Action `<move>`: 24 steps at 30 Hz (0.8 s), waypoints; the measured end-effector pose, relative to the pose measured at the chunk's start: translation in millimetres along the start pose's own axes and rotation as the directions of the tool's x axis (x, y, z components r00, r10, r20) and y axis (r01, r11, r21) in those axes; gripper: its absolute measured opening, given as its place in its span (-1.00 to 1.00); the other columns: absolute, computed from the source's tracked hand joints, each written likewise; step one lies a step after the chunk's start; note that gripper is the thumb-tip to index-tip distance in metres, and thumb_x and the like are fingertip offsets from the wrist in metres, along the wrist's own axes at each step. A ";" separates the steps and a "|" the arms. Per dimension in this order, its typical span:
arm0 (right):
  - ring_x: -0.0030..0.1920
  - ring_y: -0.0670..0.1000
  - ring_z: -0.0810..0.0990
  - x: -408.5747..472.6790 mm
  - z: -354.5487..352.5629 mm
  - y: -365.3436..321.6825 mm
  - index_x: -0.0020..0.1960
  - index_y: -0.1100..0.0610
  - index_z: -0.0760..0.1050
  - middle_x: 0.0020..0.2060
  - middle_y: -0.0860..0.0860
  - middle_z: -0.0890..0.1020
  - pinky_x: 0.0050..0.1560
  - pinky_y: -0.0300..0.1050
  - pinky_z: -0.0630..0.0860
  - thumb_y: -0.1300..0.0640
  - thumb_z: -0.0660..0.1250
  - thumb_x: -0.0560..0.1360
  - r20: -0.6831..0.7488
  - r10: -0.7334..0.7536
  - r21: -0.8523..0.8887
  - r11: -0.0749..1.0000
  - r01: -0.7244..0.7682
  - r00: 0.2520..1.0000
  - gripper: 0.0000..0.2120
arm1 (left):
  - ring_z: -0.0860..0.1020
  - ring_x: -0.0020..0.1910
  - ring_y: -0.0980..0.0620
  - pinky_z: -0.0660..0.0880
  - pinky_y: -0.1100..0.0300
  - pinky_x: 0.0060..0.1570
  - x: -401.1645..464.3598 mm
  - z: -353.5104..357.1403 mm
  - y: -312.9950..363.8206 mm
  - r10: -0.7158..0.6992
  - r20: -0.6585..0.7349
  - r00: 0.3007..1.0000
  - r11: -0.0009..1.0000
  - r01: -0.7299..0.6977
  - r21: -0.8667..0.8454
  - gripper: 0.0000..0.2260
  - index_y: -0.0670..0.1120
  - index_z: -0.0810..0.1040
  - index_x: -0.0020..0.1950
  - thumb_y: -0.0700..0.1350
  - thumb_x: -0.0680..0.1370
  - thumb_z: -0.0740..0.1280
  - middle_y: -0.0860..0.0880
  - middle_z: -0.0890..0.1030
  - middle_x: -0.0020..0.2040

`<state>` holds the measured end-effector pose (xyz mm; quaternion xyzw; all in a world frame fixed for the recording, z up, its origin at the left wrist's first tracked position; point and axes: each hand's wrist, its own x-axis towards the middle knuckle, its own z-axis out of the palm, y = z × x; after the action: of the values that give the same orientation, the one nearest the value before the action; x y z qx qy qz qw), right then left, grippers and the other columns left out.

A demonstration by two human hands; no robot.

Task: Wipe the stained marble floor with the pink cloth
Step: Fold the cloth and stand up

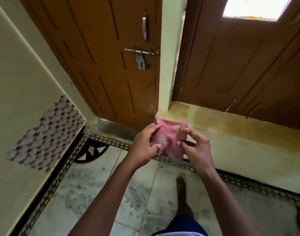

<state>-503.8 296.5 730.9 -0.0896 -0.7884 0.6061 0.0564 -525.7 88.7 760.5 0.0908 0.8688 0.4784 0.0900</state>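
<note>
The pink cloth [169,138] is held up in the air between both hands, well above the marble floor [98,188], in front of the corner where the brown door [101,62] meets the pale wall pillar [169,62]. It is folded into a rough square, a dusty rose colour, with pale whitish blotches across its face and a slightly frayed upper left corner. Its lower edge hangs free.

The left hand [145,147] grips the cloth's left edge, fingers curled over the top and the thumb pressing on the front near the bottom. The right hand [195,147] pinches the right edge, its index finger and thumb closed on the fabric while the other fingers curl loosely behind.

Below, the floor is pale marble with grey mottled stains and a dark patterned border strip [60,176] running along the walls. A bare foot [182,189] stands on the marble beneath the hands. A metal sliding latch [141,53] sits on the door, and a patch of floral paper [47,133] is stuck to the left wall
</note>
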 end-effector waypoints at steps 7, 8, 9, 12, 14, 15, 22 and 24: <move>-0.08 -0.55 0.59 142.0 -54.3 48.0 0.41 0.14 0.61 0.33 -0.02 0.61 -0.20 -0.49 0.58 0.43 0.51 0.50 0.036 0.168 0.008 0.986 -0.168 0.985 -0.49 | 0.34 0.63 0.03 0.33 0.10 0.62 154.4 74.5 13.6 -0.117 0.057 0.991 0.987 0.110 0.114 -0.31 0.00 0.38 0.65 -0.36 0.56 0.45 0.03 0.34 0.67; -0.09 -0.59 0.56 157.1 -58.0 53.1 0.42 0.16 0.60 0.31 -0.03 0.61 -0.21 -0.51 0.56 0.44 0.49 0.51 0.051 0.184 -0.003 0.983 -0.184 0.982 -0.49 | 0.34 0.63 0.01 0.29 0.12 0.62 170.6 82.7 14.6 -0.138 0.055 0.989 0.983 0.130 0.128 -0.31 0.00 0.36 0.66 -0.36 0.57 0.44 0.02 0.33 0.67; -0.10 -0.59 0.56 172.8 -60.1 60.1 0.42 0.18 0.60 0.29 -0.04 0.61 -0.21 -0.50 0.56 0.46 0.47 0.51 0.056 0.201 0.001 0.980 -0.201 0.978 -0.49 | 0.33 0.64 0.00 0.26 0.17 0.59 186.7 90.1 14.8 -0.149 0.056 0.987 0.981 0.141 0.137 -0.32 -0.01 0.35 0.66 -0.35 0.58 0.43 0.01 0.32 0.67; -0.13 -0.45 0.66 230.5 -62.6 94.4 0.37 0.21 0.63 0.16 -0.02 0.67 -0.24 -0.42 0.60 0.53 0.38 0.49 0.069 0.277 -0.037 0.961 -0.275 0.958 -0.49 | 0.43 0.56 -0.07 0.39 0.10 0.53 243.7 120.1 5.5 -0.192 0.065 0.979 0.973 0.181 0.145 -0.35 -0.06 0.38 0.64 -0.28 0.57 0.46 -0.06 0.41 0.62; -0.13 -0.33 0.71 258.8 -55.7 114.8 0.34 0.21 0.64 0.09 -0.03 0.68 -0.26 -0.46 0.57 0.54 0.35 0.46 0.055 0.316 -0.092 0.946 -0.311 0.947 -0.49 | 0.55 0.43 -0.11 0.52 0.06 0.39 270.7 134.4 -9.0 -0.202 0.084 0.976 0.973 0.190 0.132 -0.38 -0.09 0.47 0.56 -0.19 0.52 0.54 -0.11 0.54 0.51; -0.12 -0.29 0.70 274.8 -51.7 127.9 0.34 0.18 0.64 0.09 -0.04 0.68 -0.25 -0.49 0.54 0.52 0.35 0.46 0.050 0.337 -0.118 0.937 -0.329 0.940 -0.49 | 0.58 0.39 -0.13 0.52 0.11 0.33 288.0 144.2 -22.5 -0.218 0.098 0.971 0.969 0.203 0.142 -0.40 -0.11 0.50 0.53 -0.16 0.51 0.56 -0.13 0.58 0.46; 0.16 0.18 0.72 343.9 -23.8 215.2 0.27 0.12 0.67 0.08 0.00 0.71 0.20 0.11 0.67 0.47 0.53 0.35 0.057 0.412 -0.177 0.900 -0.397 0.909 -0.46 | 0.44 0.56 -0.23 0.40 -0.13 0.54 382.8 181.9 -106.1 -0.273 0.172 0.946 0.921 0.205 0.331 -0.46 -0.17 0.38 0.63 -0.22 0.64 0.36 -0.21 0.44 0.59; 0.14 0.22 0.73 360.7 -13.2 227.0 0.26 0.12 0.67 0.06 0.02 0.70 0.18 0.17 0.69 0.50 0.48 0.38 0.051 0.417 -0.166 0.900 -0.404 0.908 -0.48 | 0.37 0.61 -0.20 0.37 -0.15 0.57 397.9 182.7 -117.4 -0.283 0.188 0.941 0.896 0.189 0.402 -0.47 -0.15 0.33 0.66 -0.29 0.68 0.30 -0.16 0.32 0.67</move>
<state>-837.3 441.1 508.1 -0.2317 -0.7973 0.5457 -0.1133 -874.6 273.0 537.2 0.0573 0.9317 0.2725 0.2334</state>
